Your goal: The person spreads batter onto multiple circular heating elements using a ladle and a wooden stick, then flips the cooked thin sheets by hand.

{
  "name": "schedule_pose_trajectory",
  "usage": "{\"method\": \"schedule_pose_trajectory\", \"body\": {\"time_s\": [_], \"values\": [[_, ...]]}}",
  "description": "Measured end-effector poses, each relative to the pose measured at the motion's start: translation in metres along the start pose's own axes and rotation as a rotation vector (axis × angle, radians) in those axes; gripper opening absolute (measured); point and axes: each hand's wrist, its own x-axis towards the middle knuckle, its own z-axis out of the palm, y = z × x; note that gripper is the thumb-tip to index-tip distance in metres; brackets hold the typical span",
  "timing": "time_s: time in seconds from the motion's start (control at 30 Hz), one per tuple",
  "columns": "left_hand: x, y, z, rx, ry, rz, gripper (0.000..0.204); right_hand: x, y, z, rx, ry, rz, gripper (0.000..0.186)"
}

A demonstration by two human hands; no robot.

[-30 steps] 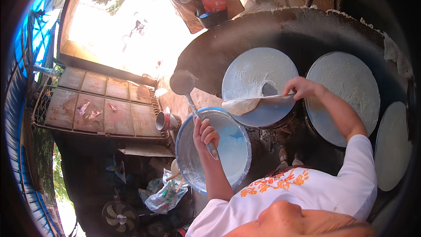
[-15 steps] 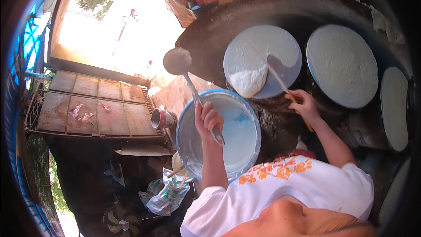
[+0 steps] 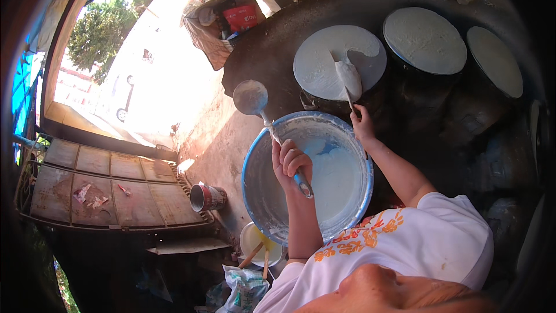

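Note:
My left hand (image 3: 294, 161) is wrapped round the handle of a metal ladle (image 3: 251, 97), whose batter-coated bowl is up beyond the tub. Below that hand is a large blue-rimmed tub (image 3: 249, 188) with white batter (image 3: 339, 188) inside. In my right hand (image 3: 363, 126) I grip a thin stick-like spreader (image 3: 349, 98) by its near end. Its far part meets a thick lump of batter (image 3: 348, 78) at the front of a round griddle (image 3: 310, 78). White batter covers the griddle's left and far parts; a bare grey patch shows at the right.
Two more round griddles (image 3: 425, 40) (image 3: 496, 61) covered in white batter stand to the right. A tiled table (image 3: 92, 185) and a tin can (image 3: 208, 197) are at the left. Near me is a white bucket (image 3: 252, 237) with wooden handles, beside a plastic bag (image 3: 246, 287).
The spreader has swung, and the batter lump has shifted from the griddle's left front toward its right front. My left hand still holds the ladle raised. The whole view has shifted.

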Motion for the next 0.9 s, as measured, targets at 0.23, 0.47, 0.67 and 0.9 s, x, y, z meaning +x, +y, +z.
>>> {"method": "schedule_pose_trajectory", "body": {"time_s": [0.23, 0.47, 0.67, 0.9], "values": [[-0.015, -0.004, -0.003, 0.075, 0.145, -0.060, 0.036, 0.026, 0.003, -0.014, 0.044, 0.060, -0.229, 0.025], [-0.003, 0.007, -0.020, 0.073, 0.146, -0.130, 0.034, 0.018, -0.034, -0.123, -0.035, -0.256, 0.314, 0.034], [0.039, -0.024, -0.035, 0.191, 0.092, -0.127, 0.033, 0.111, -0.069, -0.123, -0.211, -0.231, 0.300, 0.033], [0.087, -0.036, -0.060, 0.275, 0.123, -0.124, 0.018, 0.061, -0.054, -0.208, -0.171, -0.586, 0.306, 0.033]]}}
